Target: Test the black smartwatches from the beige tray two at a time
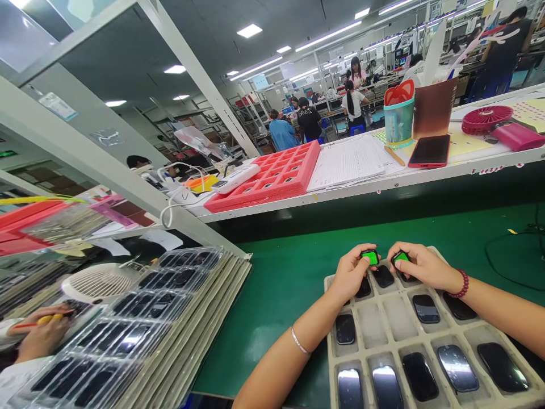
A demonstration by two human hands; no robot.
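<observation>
My left hand (351, 272) pinches a small black item with a bright green top (370, 257) between fingers and thumb. My right hand (419, 267) pinches a matching black-and-green item (401, 258), and the two items are close together. Both hands are over the far end of a beige foam tray (372, 324), which has rows of cells. Dark glossy smartphones (457, 368) lie in several cells, and a few cells show bare foam. The phones under my hands are partly hidden.
The tray sits on a green bench mat (272, 301). At left are stacked clear trays of phones (140, 318), a white fan, and a co-worker's hand (42, 335) holding a yellow pen. A shelf ahead carries a red foam tray, papers, and a red-cased phone.
</observation>
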